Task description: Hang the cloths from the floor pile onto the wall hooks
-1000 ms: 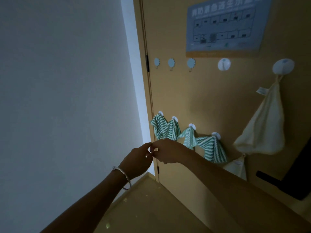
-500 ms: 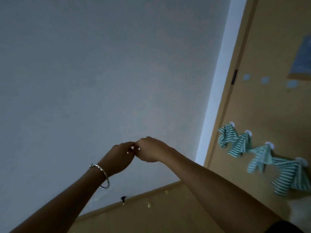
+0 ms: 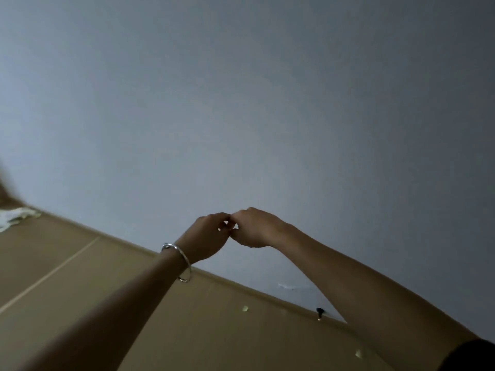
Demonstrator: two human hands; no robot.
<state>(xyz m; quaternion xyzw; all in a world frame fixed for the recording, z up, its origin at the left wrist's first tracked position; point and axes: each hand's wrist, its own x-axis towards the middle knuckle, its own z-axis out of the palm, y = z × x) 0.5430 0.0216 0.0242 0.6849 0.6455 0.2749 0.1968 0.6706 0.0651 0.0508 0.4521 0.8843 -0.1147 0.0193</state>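
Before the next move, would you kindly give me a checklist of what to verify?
1. Cloth in view: ok, a pale cloth lies on the floor at the far left.
2. Hands empty: cannot tell; left hand and right hand meet at curled fingertips, with no cloth seen in them.
3. Hands at the cloth: not ok, both are up before the wall, well apart from it.
4. View of hooks: not ok, none show.

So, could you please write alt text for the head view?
The left hand and right hand meet at curled fingertips before a grey wall; a silver bangle circles the left wrist. A pale cloth lies on the floor, far left.
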